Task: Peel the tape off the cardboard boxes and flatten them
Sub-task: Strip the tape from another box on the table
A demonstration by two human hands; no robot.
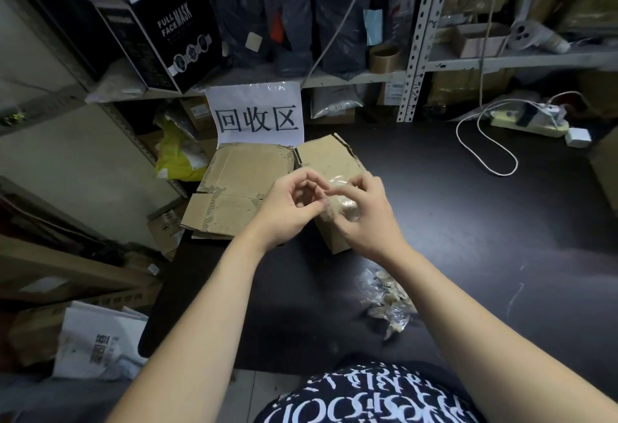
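Recycling duty: our left hand (287, 210) and right hand (366, 222), each grip clamped on clear tape (346, 207), wad it over the cardboard box (326, 158), likely to stop re-sticking.

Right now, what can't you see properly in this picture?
All in the head view:
- Cardboard box: its near part is hidden behind the left hand and right hand.
- Clear tape: see-through and blurry, so its ends can't be traced, nor whether the left hand pinches it.
- Pile of peeled tape: its right side is hidden by the right forearm.
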